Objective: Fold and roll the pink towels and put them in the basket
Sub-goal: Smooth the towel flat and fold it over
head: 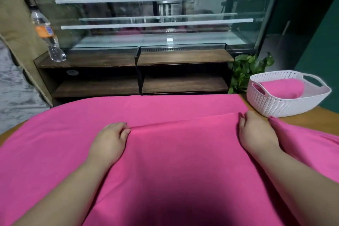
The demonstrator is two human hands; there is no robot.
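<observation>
Both arms are stretched out forward, towel (183, 145) edge pinched by the left hand (110, 139) and right hand (255, 131).

The pink towel (165, 152) is cut off by the left, right and lower edges; the table (311, 117) is largely covered by it. Fingertips of the left hand (110, 137) and right hand (255, 132) are partly concealed at the fold. The rolled towel (282, 88) is half screened by the basket (275, 104) wall. The bottle (46, 31) label is blurred beyond reading.

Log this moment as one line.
stage: folding | left hand: pinches fold edge | right hand: pinches same edge | pink towel: spread on table | basket: holds one rolled towel
</observation>
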